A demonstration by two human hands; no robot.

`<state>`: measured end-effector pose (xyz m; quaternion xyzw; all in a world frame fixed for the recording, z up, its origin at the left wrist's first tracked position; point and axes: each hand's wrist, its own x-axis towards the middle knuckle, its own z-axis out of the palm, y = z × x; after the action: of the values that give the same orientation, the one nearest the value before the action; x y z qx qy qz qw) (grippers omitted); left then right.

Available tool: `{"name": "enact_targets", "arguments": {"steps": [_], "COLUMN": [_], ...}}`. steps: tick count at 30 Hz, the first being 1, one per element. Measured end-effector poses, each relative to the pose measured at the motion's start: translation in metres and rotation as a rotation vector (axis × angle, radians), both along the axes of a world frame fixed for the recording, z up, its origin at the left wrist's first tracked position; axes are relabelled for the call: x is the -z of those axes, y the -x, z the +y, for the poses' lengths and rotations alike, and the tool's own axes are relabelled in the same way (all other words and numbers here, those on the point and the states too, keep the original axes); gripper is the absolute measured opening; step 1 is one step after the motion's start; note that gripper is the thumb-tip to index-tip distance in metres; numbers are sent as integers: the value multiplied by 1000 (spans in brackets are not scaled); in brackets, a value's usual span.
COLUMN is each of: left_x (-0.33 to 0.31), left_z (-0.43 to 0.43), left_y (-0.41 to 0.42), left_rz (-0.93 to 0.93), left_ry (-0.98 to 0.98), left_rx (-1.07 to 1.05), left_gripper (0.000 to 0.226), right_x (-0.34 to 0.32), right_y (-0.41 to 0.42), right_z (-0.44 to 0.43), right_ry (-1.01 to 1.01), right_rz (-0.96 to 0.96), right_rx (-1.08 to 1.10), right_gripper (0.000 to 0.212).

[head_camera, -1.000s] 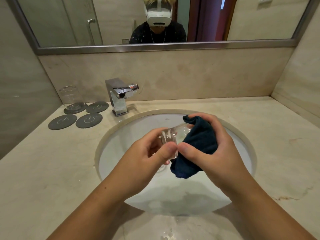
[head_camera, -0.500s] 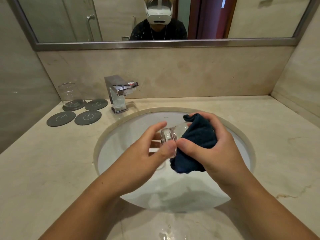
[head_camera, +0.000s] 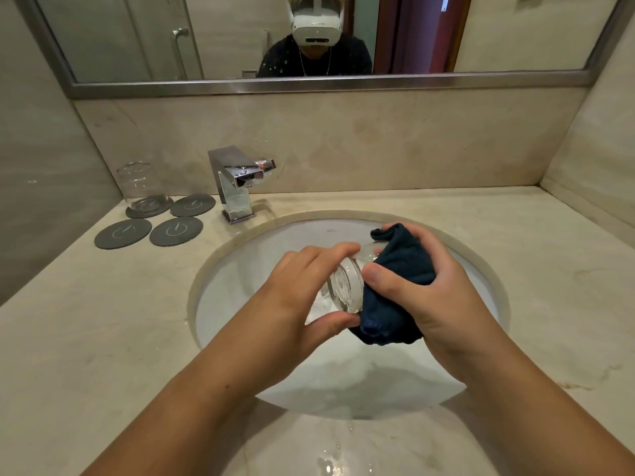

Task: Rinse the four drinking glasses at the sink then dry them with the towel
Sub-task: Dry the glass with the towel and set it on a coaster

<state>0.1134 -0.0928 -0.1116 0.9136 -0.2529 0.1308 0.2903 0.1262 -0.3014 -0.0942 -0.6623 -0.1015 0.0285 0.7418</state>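
A clear glass (head_camera: 347,286) lies on its side in the air over the sink (head_camera: 240,269), its thick round base turned toward the camera and its mouth pointing away to the right. The left hand (head_camera: 302,297) has it by the base end: the thumb presses the lower edge and the fingers curl over the top, a closed grip on the glass. A dark blue towel (head_camera: 398,286), soft and nubby, is bunched around the far part of the glass and hangs in a rumpled fold below it. The right hand (head_camera: 433,297) is wrapped tight around the towel, thumb lying across its near face just beside the glass base, fingers closed over the top; how much of the glass sits inside the cloth is hidden.

The sink is a smooth white oval bowl set under a pale, veined stone surface (head_camera: 103,338), with a polished rim of the same stone. Small drops of water shine on the surface at the near edge. Behind the bowl to the left stands a square chrome tap (head_camera: 237,183). Left of it lie four round grey coasters (head_camera: 176,230) in a two-by-two group; a second glass (head_camera: 137,183) stands upside down on the back left one. A mirror (head_camera: 343,36) in a brushed metal frame runs along the wall above.
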Motion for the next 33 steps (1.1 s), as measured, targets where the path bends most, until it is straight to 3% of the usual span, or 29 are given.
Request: {"name": "enact_targets", "arguments": {"steps": [5, 9, 13, 18, 22, 25, 29, 31, 33], "left_x": [0, -3, -2, -1, -3, -1, -3, -3, -4], "left_z": [0, -5, -7, -1, -2, -1, -4, -7, -9], "left_y": [-2, -3, 0, 1, 1, 0, -1, -3, -2], "left_rz": [362, 386, 310, 102, -4, 49, 449, 474, 435], "left_ry": [421, 512, 433, 100, -59, 99, 522, 579, 585], "left_rx": [-18, -28, -34, -24, -28, 7, 13, -21, -41], "left_gripper": [72, 52, 39, 67, 68, 69, 63, 60, 44], "right_x": [-2, -2, 0, -1, -2, -2, -2, -1, -2], "right_y": [3, 5, 4, 3, 2, 4, 7, 9, 10], "right_z": [3, 5, 5, 3, 0, 1, 5, 5, 7], "right_ry": [23, 10, 43, 54, 0, 15, 26, 53, 78], "right_rz": [-89, -145, -160, -103, -28, -55, -161, -220, -258], "right_rx": [62, 74, 84, 47, 21, 53, 121, 139, 131], "right_gripper": [64, 64, 56, 53, 60, 61, 61, 57, 59]}}
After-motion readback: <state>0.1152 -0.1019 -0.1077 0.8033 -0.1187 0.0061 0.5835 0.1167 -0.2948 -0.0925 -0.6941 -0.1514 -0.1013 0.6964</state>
